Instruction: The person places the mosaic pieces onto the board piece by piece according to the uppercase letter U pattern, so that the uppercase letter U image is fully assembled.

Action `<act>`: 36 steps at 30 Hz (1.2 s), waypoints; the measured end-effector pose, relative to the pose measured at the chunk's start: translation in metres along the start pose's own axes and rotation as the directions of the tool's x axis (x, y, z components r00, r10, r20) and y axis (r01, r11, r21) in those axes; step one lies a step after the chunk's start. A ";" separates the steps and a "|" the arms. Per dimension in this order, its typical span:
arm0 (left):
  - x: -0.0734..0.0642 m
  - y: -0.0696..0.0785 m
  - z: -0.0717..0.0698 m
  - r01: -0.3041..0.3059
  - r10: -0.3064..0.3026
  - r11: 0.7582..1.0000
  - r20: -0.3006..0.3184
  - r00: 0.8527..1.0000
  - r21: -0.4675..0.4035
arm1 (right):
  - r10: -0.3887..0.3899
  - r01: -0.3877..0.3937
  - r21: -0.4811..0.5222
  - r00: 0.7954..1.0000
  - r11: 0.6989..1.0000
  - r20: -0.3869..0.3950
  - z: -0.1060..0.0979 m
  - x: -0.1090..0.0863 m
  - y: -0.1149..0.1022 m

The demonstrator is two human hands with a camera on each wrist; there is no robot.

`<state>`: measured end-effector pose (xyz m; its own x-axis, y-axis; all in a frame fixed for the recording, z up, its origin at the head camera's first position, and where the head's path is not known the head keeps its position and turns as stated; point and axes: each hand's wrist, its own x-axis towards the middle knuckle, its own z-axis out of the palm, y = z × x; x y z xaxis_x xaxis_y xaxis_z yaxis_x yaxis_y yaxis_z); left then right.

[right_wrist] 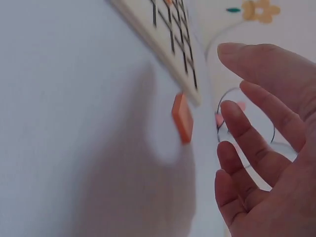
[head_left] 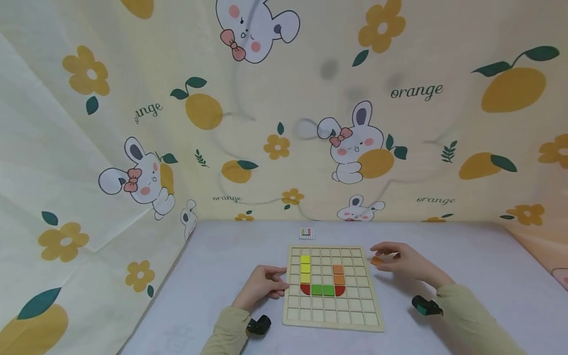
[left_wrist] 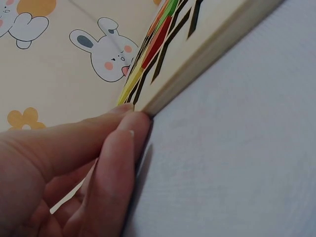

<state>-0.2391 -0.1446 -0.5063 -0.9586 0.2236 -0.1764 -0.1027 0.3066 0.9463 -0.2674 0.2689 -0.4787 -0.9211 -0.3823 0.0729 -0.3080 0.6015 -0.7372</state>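
A wooden grid board (head_left: 310, 315) lies on the table. Three yellow tiles (head_left: 305, 268) form a column in it, and two orange tiles (head_left: 338, 279) stand in another. Along the bottom between these columns run two green tiles (head_left: 322, 290), with a rounded red tile (head_left: 305, 289) at either end. My left hand (head_left: 262, 286) holds the board's left edge with thumb and fingertips. By the board's right edge, my right hand (head_left: 401, 261) hovers with thumb and fingers apart around a loose orange tile (right_wrist: 183, 118). A gap shows between that tile and the fingers in the right wrist view.
A small card (head_left: 306, 233) with a coloured grid pattern lies behind the board. Printed cloth (head_left: 275, 98) hangs behind and at the sides of the white table (head_left: 239, 246). Each wrist carries a black device (head_left: 259, 325).
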 end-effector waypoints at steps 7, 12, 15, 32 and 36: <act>0.000 0.000 -0.001 -0.002 0.002 1.000 0.009 1.000 -0.002 | 0.049 -0.049 0.016 0.998 0.999 0.029 -0.001 0.001 0.011; 0.000 0.000 -0.001 0.004 -0.004 1.000 0.009 1.000 -0.008 | 0.077 -0.078 0.020 0.996 0.997 0.039 0.002 0.005 0.014; 0.001 0.001 0.000 0.001 -0.001 1.000 0.007 1.000 -0.006 | 0.076 -0.076 0.004 0.996 0.997 0.047 0.004 0.007 0.015; 0.003 -0.004 0.000 -0.017 0.017 1.000 0.000 1.000 -0.004 | 0.051 -0.049 -0.037 0.997 0.998 0.060 -0.003 0.007 0.031; 0.004 -0.006 0.001 -0.030 0.030 1.000 -0.001 1.000 0.008 | 0.038 -0.035 -0.057 0.998 0.998 0.051 -0.005 0.005 0.033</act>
<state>-0.2424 -0.1450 -0.5128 -0.9615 0.2320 -0.1475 -0.0715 0.3069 0.9491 -0.2832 0.2909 -0.4994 -0.9188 -0.3947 0.0100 -0.2882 0.6533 -0.7001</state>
